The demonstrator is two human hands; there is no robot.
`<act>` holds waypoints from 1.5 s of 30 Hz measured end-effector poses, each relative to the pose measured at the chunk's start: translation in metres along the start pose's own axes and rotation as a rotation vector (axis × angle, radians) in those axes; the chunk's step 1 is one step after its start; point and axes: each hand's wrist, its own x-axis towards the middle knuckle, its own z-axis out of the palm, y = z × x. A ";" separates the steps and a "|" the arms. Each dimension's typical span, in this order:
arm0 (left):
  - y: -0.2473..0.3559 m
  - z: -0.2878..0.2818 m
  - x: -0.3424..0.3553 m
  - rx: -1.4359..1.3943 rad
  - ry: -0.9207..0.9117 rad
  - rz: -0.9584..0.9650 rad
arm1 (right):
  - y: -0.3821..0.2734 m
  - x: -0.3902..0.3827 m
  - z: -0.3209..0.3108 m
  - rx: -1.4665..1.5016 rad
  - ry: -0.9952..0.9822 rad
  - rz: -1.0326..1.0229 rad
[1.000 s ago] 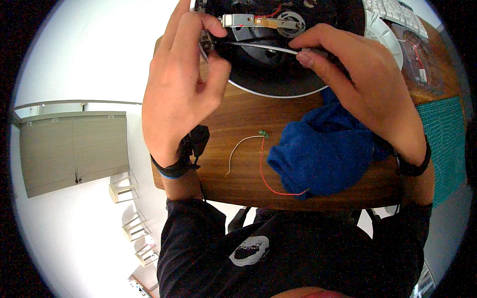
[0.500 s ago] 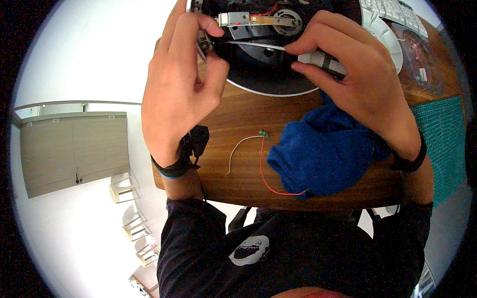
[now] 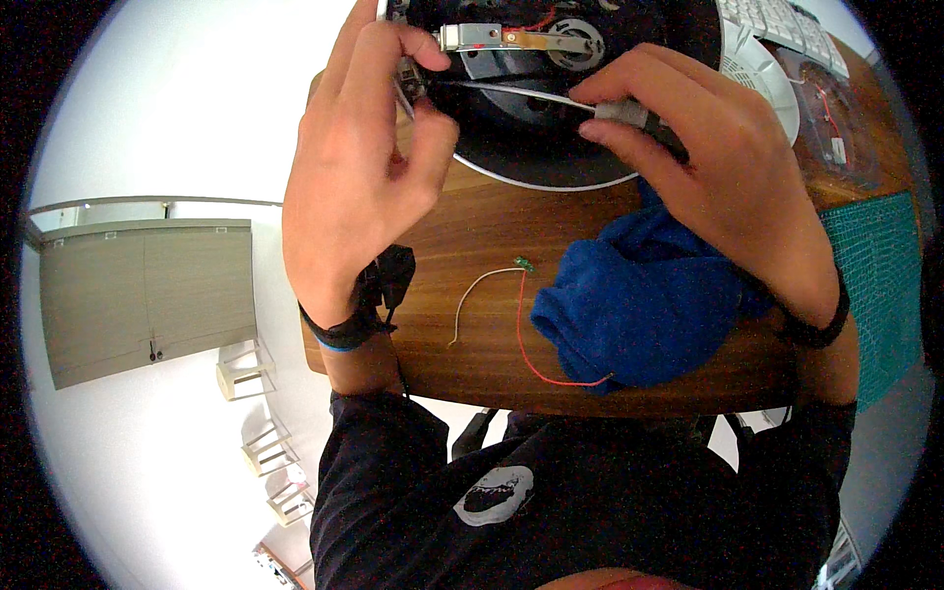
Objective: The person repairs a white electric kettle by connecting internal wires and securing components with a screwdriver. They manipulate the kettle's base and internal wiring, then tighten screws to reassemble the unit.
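Note:
A round, white-rimmed device with a black interior (image 3: pixel 536 162) lies at the top of the view, cut off by its edge. Inside it are a metal bracket with a flat strip (image 3: pixel 482 37) and a coil-like disc. My right hand (image 3: pixel 723 147) grips a screwdriver (image 3: pixel 621 113) by its grey and black handle, thumb and fingers closed around it. The thin shaft runs left across the interior toward the device's left wall. My left hand (image 3: pixel 359 172) is closed on that left wall, fingers over the rim and thumb bent below; the screwdriver's tip is hard to make out there.
On the wooden table (image 3: pixel 433 364) lie a crumpled blue cloth (image 3: pixel 649 305) and a tiny green circuit board (image 3: pixel 525 264) with white and red wires. A green cutting mat (image 3: pixel 870 285), a white keyboard (image 3: pixel 796 29) and a clear plastic tray (image 3: pixel 836 118) sit at right.
My right hand and the screwdriver handle have shifted slightly right and down, tilting the shaft a little. The device and my left hand have moved slightly right.

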 end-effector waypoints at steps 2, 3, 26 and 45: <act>0.002 -0.002 0.000 0.041 -0.018 -0.007 | -0.003 -0.002 -0.002 -0.018 -0.051 0.079; 0.004 -0.004 0.000 0.069 -0.029 -0.024 | -0.004 -0.002 -0.003 -0.028 -0.078 0.120; 0.014 0.001 0.004 -0.104 0.035 0.035 | -0.008 0.001 -0.006 -0.030 -0.022 0.056; 0.026 -0.001 0.003 -0.048 0.012 -0.048 | -0.010 0.003 -0.013 -0.045 -0.075 0.076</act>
